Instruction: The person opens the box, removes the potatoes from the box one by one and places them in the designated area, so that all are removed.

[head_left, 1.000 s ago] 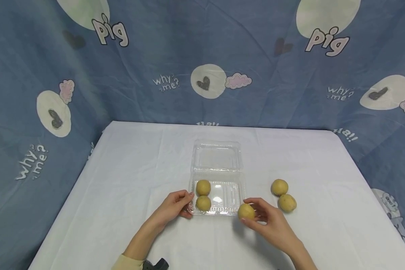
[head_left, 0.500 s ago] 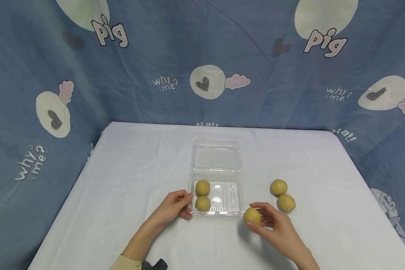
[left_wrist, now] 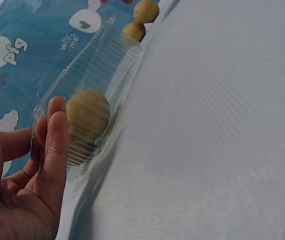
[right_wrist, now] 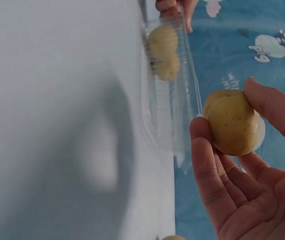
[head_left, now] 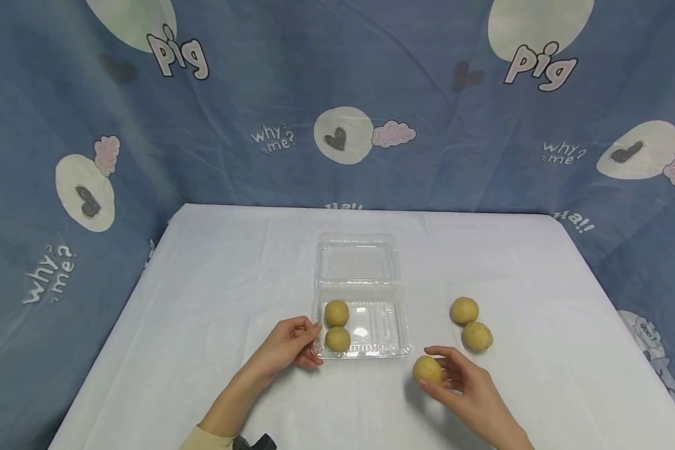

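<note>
A clear plastic clamshell container point(head_left: 379, 331) lies with its lid point(head_left: 357, 262) folded back, away from me. Two small round potatoes point(head_left: 337, 326) sit one behind the other along its left side. My left hand point(head_left: 289, 344) grips the container's left front corner, thumb at the rim; the left wrist view shows the fingers point(left_wrist: 56, 150) against the wall. Just off the container's right front corner, my right hand point(head_left: 469, 387) holds another potato point(right_wrist: 232, 122) between thumb and fingers, raised above the cloth with a shadow below. The container stays apart from this potato.
Two more potatoes point(head_left: 470, 324) lie touching each other on the white tablecloth point(head_left: 230, 269), to the right of the container. A blue printed curtain point(head_left: 230, 156) hangs behind and beside the table.
My right hand has moved right and nearer to me with its potato, away from the container's front right corner. The left hand keeps its grip in about the same place.
</note>
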`<action>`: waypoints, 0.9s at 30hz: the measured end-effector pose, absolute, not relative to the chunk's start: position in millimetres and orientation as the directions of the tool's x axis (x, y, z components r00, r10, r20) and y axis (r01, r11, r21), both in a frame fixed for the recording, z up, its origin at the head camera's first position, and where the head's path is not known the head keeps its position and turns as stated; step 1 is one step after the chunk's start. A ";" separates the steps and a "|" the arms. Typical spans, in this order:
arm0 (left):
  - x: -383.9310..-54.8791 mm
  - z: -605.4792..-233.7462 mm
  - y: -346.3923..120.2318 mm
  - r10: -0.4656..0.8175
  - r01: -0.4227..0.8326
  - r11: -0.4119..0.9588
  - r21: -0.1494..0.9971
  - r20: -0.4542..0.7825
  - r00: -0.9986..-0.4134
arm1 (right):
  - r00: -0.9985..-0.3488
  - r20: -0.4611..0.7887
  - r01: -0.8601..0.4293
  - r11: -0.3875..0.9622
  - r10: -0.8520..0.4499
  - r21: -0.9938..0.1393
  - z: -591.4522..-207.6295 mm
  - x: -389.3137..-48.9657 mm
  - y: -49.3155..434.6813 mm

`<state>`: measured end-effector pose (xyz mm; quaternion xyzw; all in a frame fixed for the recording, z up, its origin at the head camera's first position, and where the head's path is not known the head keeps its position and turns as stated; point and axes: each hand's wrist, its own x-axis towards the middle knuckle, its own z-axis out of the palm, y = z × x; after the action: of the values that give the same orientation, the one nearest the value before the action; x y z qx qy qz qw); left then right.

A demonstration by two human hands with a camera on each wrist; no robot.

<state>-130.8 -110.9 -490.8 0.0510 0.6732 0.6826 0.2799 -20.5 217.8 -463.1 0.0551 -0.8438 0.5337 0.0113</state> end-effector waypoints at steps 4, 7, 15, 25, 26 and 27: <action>-130.8 -490.5 -110.5 0.450 -0.317 0.070 0.946 -0.314 -0.836 | -0.997 0.053 -0.074 0.431 -0.062 -0.899 -465.4 -15.9 221.1; -131.1 -490.6 -110.4 0.451 -0.319 0.075 0.945 -0.317 -0.834 | -0.999 0.035 -0.049 0.436 -0.040 -0.898 -467.0 -13.1 223.5; -131.8 -490.8 -109.7 0.452 -0.317 0.083 0.945 -0.319 -0.833 | -0.993 -0.110 0.115 0.419 0.036 -0.901 -467.7 -5.9 230.1; -132.9 -493.2 -108.6 0.437 -0.317 0.098 0.943 -0.327 -0.838 | -0.972 -0.199 0.233 0.407 0.125 -0.883 -472.2 3.1 240.1; -132.7 -493.4 -108.5 0.439 -0.317 0.098 0.943 -0.327 -0.837 | -0.969 -0.208 0.246 0.407 0.136 -0.880 -473.0 4.1 241.4; -132.4 -493.5 -108.3 0.441 -0.318 0.097 0.943 -0.327 -0.836 | -0.966 -0.215 0.257 0.410 0.145 -0.875 -473.6 5.0 242.6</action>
<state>-132.4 -108.3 -493.5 0.0448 0.6846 0.6703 0.2829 5.0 242.6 -473.6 -0.1199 -0.8381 0.5295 -0.0527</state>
